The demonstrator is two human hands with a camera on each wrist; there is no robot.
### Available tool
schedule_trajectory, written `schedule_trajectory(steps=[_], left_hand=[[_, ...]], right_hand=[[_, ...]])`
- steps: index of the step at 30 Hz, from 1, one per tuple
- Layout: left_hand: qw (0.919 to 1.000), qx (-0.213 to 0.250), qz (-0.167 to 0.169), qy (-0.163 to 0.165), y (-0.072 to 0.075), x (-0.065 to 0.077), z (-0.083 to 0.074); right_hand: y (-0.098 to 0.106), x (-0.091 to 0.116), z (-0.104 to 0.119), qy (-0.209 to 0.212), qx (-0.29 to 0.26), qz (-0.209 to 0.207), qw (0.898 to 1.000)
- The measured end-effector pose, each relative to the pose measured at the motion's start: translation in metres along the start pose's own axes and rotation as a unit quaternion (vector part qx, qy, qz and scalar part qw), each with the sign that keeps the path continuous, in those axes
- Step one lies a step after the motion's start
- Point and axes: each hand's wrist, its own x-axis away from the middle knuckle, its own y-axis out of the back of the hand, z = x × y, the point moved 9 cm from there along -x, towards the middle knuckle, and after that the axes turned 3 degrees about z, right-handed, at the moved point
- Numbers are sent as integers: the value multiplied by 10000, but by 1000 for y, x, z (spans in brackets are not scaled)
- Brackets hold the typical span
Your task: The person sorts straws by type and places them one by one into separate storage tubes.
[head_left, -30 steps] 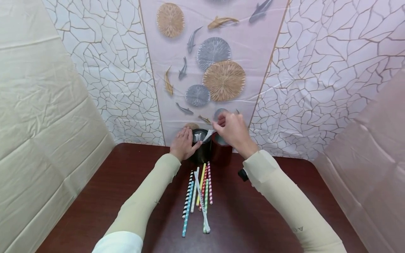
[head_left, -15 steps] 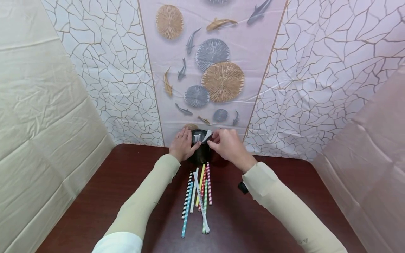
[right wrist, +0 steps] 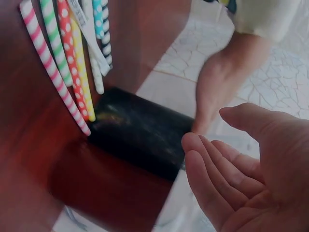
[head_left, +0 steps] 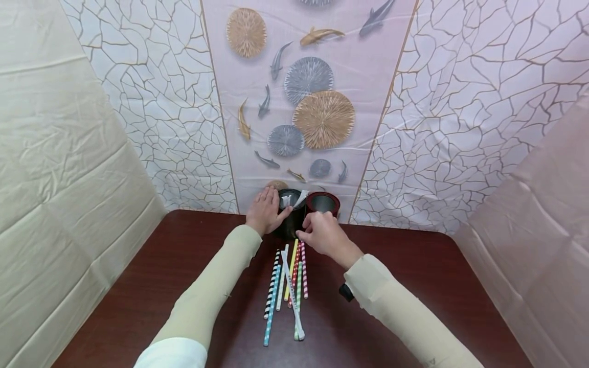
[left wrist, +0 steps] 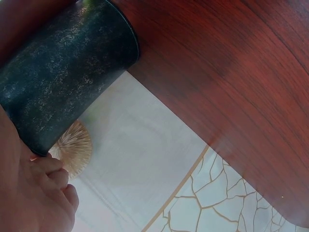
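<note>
My left hand (head_left: pixel 266 212) holds a black cup (head_left: pixel 292 228) at its rim, fingers along the left side and thumb across the front edge. Inside, white paper-wrapped straws (head_left: pixel 301 198) stick up near the mouth. My right hand (right wrist: pixel 241 169), holding nothing, hovers with loosely bent fingers in front of a dark red cup (head_left: pixel 337 200), which stands against the black one. Closer to me lie several paper straws: striped, dotted and plain yellow. A white wrapped straw (head_left: pixel 292 296) rests slantwise over them. The left wrist view shows the black cup's side and bent fingers at its rim.
A dark reddish wooden table (head_left: pixel 395 296) carries everything. Patterned cloth (head_left: pixel 322 168) rises right behind the cups, and pale fabric walls (head_left: pixel 69 204) flank the table on both sides. The straws lie just in front of the black cup.
My right hand has come down from above the red cup, past the black cup's rim, toward the far ends of the straws. The left hand keeps its place on the black cup.
</note>
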Motion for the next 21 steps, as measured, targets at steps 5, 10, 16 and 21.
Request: schedule_trajectory(steps=[5, 10, 16, 21], left_hand=[[9998, 98, -149, -83, 1, 3, -2], [9997, 123, -172, -76, 2, 3, -2], [9997, 211, -76, -50, 2, 3, -1], [9996, 258, -66, -75, 3, 3, 0]], right_hand=[[-28, 5, -6, -160, -365, 268, 9988], [-53, 7, -10, -248, -549, 469, 9971], [-79, 10, -12, -206, -560, 692, 9958], [-99, 12, -16, -272, -599, 865, 9941]])
